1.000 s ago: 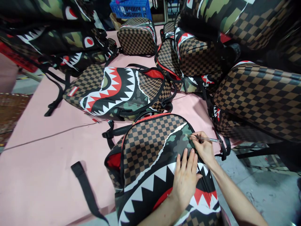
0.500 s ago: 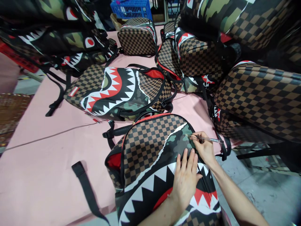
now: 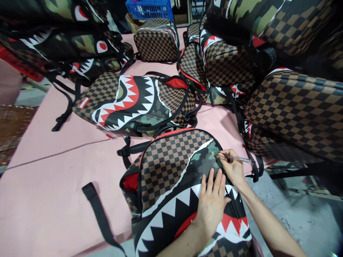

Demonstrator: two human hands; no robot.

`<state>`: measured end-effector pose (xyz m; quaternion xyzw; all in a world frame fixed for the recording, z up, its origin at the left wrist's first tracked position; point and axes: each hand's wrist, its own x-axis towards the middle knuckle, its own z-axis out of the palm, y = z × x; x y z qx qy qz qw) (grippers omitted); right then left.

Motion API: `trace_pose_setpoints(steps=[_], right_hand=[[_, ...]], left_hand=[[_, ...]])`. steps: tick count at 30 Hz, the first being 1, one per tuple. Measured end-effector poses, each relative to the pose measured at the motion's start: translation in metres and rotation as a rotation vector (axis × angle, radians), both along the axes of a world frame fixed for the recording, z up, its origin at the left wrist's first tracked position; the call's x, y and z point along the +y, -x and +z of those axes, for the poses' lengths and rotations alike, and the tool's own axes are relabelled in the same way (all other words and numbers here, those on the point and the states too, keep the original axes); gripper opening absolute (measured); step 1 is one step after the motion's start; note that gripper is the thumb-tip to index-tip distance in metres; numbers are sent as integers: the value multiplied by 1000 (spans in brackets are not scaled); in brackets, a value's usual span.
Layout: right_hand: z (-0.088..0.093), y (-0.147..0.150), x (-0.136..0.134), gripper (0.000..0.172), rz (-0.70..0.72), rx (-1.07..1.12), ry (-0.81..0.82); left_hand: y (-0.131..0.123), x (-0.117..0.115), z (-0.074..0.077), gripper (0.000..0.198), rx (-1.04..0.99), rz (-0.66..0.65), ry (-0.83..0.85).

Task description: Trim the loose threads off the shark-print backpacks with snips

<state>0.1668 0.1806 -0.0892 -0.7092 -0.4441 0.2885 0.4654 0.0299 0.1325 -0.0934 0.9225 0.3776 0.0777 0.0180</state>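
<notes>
Nearest backpack, brown-and-black checkered faux leather with green camo and a white-and-red shark-mouth print (image 3: 171, 178), lies face up at the near edge of the pink tabletop (image 3: 53, 178), its lower end hanging over my side. I see my left hand (image 3: 213, 203) flat on the shark teeth, palm down, fingers straight and close together, holding nothing. My right hand (image 3: 233, 169) sits just above it on the camo patch, fingers pinched narrow round a thin clear plastic pen (image 3: 239, 159). The pen lies almost level, tip pointing left and touching the bag near a stitched seam in the camo; I cannot tell if it leaves a mark. The two hands nearly touch.

A loose flat black webbing strap (image 3: 99, 214) lies on the tabletop left of the bag and drops over the edge. Just behind the bag lies a second shark-mouth backpack of the same print (image 3: 128, 103), on its side. Further back stands a small brown checkered bag (image 3: 157, 43), with a blue plastic crate (image 3: 150, 9) behind it. On the far left is a heap of dark camo shark backpacks (image 3: 66, 43). To the right, a big brown checkered backpack (image 3: 294, 110) lies beside a stack of more checkered bags (image 3: 225, 60). Grey concrete floor (image 3: 308, 221) shows lower right.
</notes>
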Motion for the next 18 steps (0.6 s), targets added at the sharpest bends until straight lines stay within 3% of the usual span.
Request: trace_pose_setpoints(steps=[9,18], right_hand=[[-4,0,1,22,67,84,0],[-3,0,3,23,88,31,17]], left_hand=[[0,1,0,68,-6,1,3],[0,1,-1,66,-10,8,17]])
